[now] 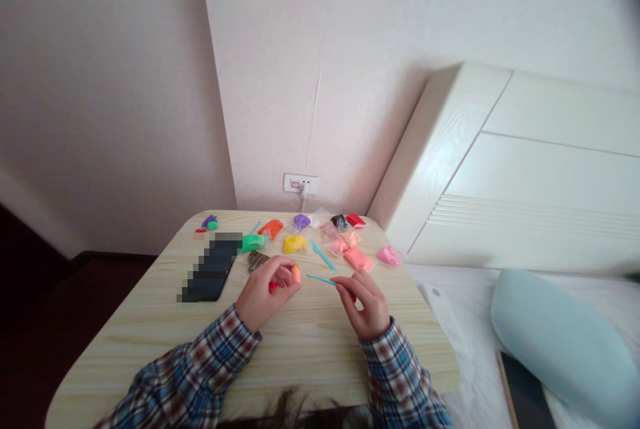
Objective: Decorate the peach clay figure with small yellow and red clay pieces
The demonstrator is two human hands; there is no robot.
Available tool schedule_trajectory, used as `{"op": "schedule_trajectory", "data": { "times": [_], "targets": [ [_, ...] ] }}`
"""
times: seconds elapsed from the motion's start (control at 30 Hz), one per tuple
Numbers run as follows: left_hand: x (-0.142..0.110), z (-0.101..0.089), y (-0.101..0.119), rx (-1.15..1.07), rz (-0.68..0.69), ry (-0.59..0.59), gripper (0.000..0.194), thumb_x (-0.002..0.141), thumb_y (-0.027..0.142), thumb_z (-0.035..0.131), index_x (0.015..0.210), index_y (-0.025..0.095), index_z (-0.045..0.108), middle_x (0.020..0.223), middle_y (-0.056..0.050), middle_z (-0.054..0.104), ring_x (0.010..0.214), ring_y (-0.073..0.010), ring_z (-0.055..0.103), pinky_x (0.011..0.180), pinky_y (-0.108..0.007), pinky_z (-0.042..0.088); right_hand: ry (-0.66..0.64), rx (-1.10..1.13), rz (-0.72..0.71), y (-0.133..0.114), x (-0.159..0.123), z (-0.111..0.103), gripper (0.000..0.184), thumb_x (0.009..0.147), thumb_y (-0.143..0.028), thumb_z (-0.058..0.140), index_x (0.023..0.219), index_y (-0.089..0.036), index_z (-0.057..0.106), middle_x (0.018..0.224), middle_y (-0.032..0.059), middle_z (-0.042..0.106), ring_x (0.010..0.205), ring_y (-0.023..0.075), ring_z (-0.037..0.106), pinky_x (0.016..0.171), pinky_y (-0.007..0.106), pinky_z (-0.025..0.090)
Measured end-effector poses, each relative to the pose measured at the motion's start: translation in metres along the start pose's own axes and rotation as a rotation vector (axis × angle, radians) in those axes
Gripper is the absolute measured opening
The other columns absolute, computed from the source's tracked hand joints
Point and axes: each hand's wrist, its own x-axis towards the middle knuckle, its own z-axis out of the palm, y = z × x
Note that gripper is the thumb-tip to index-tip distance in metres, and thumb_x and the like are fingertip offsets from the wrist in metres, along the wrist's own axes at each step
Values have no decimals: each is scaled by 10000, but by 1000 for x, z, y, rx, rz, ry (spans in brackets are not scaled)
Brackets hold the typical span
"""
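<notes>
My left hand [265,292] is closed around a small clay figure [295,274], pale pink with a red part showing under the fingers. My right hand [364,299] pinches the end of a thin teal plastic tool [321,278], whose tip points left toward the figure. Both hands rest over the middle of a light wooden table [300,342]. Small bags of coloured clay lie behind them: yellow [295,243], green [253,242], orange [271,228], purple [301,220], salmon pink [358,259] and bright pink [389,255].
A dark phone-like slab [211,269] lies left of my hands. A second teal tool [323,255] lies among the bags. A white headboard [525,169] and a bed with a pale blue pillow [560,342] stand to the right. A wall socket [301,183] is behind the table.
</notes>
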Motion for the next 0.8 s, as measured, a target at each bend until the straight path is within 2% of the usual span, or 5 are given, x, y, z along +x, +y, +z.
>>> {"op": "schedule_trajectory", "data": {
  "times": [0.17, 0.3, 0.47, 0.6, 0.8],
  "targets": [
    [-2, -1, 2, 3, 20, -53, 241, 740, 200, 594, 978, 174, 566, 877, -42, 655, 736, -151, 647, 633, -257, 513, -37, -19, 73, 0, -2, 3, 220, 894, -192, 451, 861, -160, 666, 577, 10, 520, 570, 132, 497, 554, 259, 433],
    [-1, 0, 2, -142, -44, -89, 259, 717, 170, 585, 974, 163, 557, 904, -57, 661, 743, -150, 651, 674, -282, 546, -106, -63, 218, 9, -7, 10, 231, 898, -242, 438, 867, -173, 657, 649, 26, 582, 602, 135, 534, 606, 271, 455],
    [-4, 1, -1, -221, -95, -121, 264, 699, 134, 592, 958, 161, 552, 951, -54, 635, 720, -124, 648, 687, -277, 561, -181, -108, 278, 21, -13, 19, 202, 871, -238, 459, 827, -176, 647, 669, 34, 613, 614, 151, 547, 630, 289, 437],
    [-14, -1, -6, 0, -34, -209, 254, 661, 82, 589, 901, 164, 576, 949, -50, 595, 665, -123, 599, 611, -266, 533, -247, -132, 310, 26, -17, 23, 190, 853, -228, 469, 784, -175, 639, 693, 48, 621, 631, 164, 552, 630, 298, 422],
    [-26, -18, -17, 446, 193, -152, 310, 673, 233, 697, 973, 211, 623, 1101, -87, 587, 1067, -290, 488, 917, -458, 390, -319, -116, 317, 27, -18, 22, 187, 849, -249, 476, 783, -178, 636, 684, 47, 632, 665, 185, 573, 641, 309, 437]
  ]
}}
